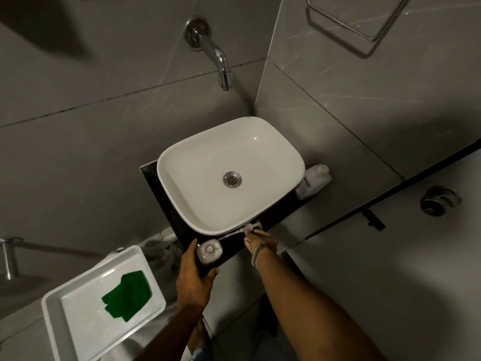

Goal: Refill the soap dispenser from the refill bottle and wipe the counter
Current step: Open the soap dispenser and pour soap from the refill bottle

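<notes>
A clear soap dispenser stands on the black counter in front of the white basin, its neck open. My left hand grips its body. The white pump head with its tube lies out of the bottle, to the right of it by the basin's front edge, and my right hand holds it at the fingertips. A white refill bottle with a cap stands at the right side of the basin. A green cloth lies in a white tray at the lower left.
The white basin fills most of the narrow counter, under a chrome wall tap. The white tray sits lower left on a separate surface. Grey tiled walls close in at the back and right, with a chrome fitting on the right wall.
</notes>
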Demonstrator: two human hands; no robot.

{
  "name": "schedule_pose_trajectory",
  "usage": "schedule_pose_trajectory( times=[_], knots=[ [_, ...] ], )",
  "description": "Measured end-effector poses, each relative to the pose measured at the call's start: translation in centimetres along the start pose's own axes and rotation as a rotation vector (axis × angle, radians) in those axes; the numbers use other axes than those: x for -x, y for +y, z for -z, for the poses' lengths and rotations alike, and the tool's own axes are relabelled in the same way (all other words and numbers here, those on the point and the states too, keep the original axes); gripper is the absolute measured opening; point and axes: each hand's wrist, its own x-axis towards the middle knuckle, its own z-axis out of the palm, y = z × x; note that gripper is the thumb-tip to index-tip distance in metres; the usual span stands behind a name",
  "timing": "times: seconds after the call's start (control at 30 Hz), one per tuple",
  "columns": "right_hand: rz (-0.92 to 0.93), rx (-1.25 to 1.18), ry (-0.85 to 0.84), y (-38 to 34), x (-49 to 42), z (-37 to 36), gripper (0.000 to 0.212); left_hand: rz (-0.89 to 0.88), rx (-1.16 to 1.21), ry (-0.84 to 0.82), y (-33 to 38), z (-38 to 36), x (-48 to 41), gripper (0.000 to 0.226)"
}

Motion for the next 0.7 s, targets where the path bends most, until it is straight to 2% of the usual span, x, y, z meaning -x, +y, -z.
schedule_pose_trajectory(
  times=[0.07,0.17,0.3,0.4,0.5,0.6,0.7],
  knots=[
    [-0.010,0.012,-0.030,-0.2,0.2,0.5,0.009,0.078,0.059,0.054,0.1,0.0,0.9,0.104],
    [-0.006,0.049,-0.034,-0.7,0.1,1.7,0.025,0.093,0.079,0.131,-0.9,-0.8,3.5,0.097],
    [-0.005,0.111,-0.072,-1.6,-0.2,4.2,0.019,0.113,0.032,0.052,-1.1,-2.8,6.9,0.077],
    [0.015,0.128,-0.049,-2.5,-1.3,6.2,0.029,0.011,0.021,-0.075,1.6,-5.2,6.5,0.063],
    [0.110,0.239,0.054,-5.3,-3.1,8.7,0.031,-0.106,-0.025,-0.180,7.1,-9.1,4.7,0.057],
    [0.302,0.358,0.147,-9.6,-5.0,11.3,0.030,-0.263,-0.065,-0.198,13.2,-13.6,1.7,0.058],
    [0.432,0.420,0.131,-14.5,-7.6,13.3,0.037,-0.326,-0.196,-0.198,19.1,-18.2,-1.7,0.063]
  ],
)
